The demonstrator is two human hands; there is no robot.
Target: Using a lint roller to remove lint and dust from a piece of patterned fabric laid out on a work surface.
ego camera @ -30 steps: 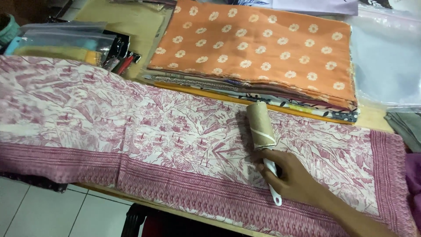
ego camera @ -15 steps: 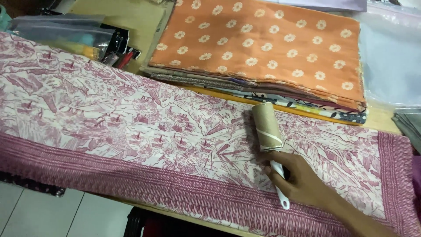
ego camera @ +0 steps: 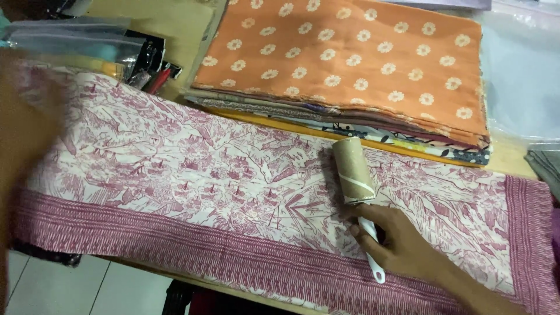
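Note:
A white cloth with a maroon print and a maroon patterned border (ego camera: 192, 169) lies spread across the table. My right hand (ego camera: 402, 242) grips the white handle of a lint roller (ego camera: 353, 169), whose tan roll rests on the cloth right of centre. My left hand (ego camera: 23, 134) enters at the left edge as a large blur over the cloth's left end; its fingers cannot be made out.
A stack of folded fabrics topped by an orange cloth with white flowers (ego camera: 356, 64) sits behind the printed cloth. Clear plastic bags (ego camera: 519, 76) lie at the far right. Pens and plastic pouches (ego camera: 134, 58) sit at the back left. The table's front edge drops to a tiled floor (ego camera: 70, 286).
The roller and my right hand stay in about the same spot on the cloth. My left hand has come into view at the left edge, blurred.

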